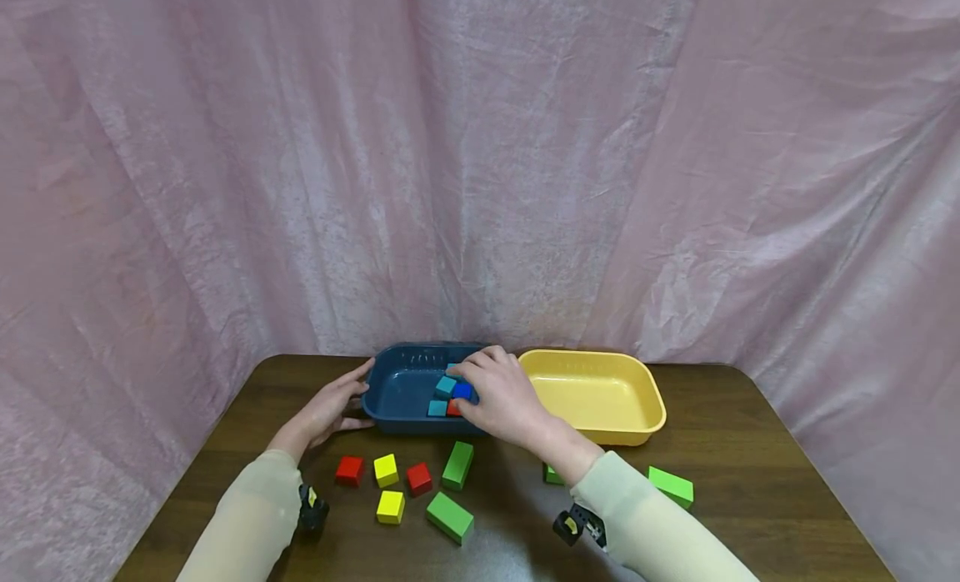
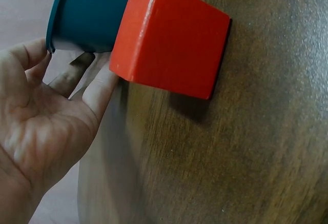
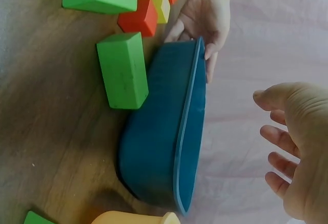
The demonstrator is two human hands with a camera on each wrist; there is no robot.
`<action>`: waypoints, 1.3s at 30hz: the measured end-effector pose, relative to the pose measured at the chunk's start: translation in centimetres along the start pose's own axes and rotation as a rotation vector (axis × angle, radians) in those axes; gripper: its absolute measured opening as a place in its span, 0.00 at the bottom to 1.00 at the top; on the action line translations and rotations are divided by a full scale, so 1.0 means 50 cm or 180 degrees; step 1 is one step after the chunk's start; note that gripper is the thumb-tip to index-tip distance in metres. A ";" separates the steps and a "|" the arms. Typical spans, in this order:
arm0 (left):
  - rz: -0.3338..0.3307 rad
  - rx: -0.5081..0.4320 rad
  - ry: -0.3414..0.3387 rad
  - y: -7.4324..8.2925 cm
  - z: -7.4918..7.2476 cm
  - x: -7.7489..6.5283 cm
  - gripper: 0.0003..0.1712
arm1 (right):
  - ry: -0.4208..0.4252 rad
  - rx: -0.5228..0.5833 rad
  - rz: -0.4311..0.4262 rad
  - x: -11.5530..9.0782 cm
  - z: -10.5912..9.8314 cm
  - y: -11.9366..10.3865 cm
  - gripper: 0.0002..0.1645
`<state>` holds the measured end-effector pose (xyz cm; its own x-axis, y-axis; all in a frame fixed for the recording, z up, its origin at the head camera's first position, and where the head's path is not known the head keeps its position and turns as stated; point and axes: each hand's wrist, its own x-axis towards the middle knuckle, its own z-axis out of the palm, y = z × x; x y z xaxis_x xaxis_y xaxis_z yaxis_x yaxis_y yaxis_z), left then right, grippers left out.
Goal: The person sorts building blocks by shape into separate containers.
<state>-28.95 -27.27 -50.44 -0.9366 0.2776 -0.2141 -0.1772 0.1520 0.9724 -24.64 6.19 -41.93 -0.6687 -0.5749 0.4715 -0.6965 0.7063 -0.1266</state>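
Observation:
A dark blue tray (image 1: 401, 398) stands at the back of the table, holding several small blocks: light blue blocks (image 1: 446, 388), a dark blue block (image 1: 462, 391) and a partly covered red block (image 1: 453, 408). At its left end is my left hand (image 1: 330, 408), fingers spread, with fingertips at the rim and wall. My right hand (image 1: 502, 396) is over the tray's right part, hiding that end. In the right wrist view, the right hand (image 3: 302, 147) shows above the rim with loosely bent fingers and nothing between them. A red cube (image 2: 174, 42) is near my left hand.
A yellow tray (image 1: 592, 394) stands right of the blue one. In front lie red cubes (image 1: 419, 479), yellow cubes (image 1: 390, 507) and green blocks (image 1: 451, 516). Another green block (image 1: 671, 486) lies beyond my right forearm. A pink curtain (image 1: 480, 165) hangs behind the table.

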 end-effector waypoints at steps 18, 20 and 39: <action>-0.0027 -0.0035 0.0040 -0.004 -0.005 0.009 0.35 | -0.0465 0.0197 -0.0187 -0.025 0.019 -0.043 0.27; -0.0024 -0.0028 0.0032 -0.002 -0.004 0.008 0.36 | -0.0484 0.0178 -0.0245 -0.030 0.026 -0.047 0.27; -0.0035 -0.0007 0.0035 -0.005 -0.005 0.006 0.35 | -0.0619 0.0020 -0.0485 -0.058 0.080 -0.088 0.25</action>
<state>-29.27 -27.44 -50.74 -0.9379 0.2654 -0.2236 -0.1880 0.1529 0.9702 -20.67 3.08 -46.21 -0.5930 -0.7437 0.3087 -0.7943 0.6032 -0.0726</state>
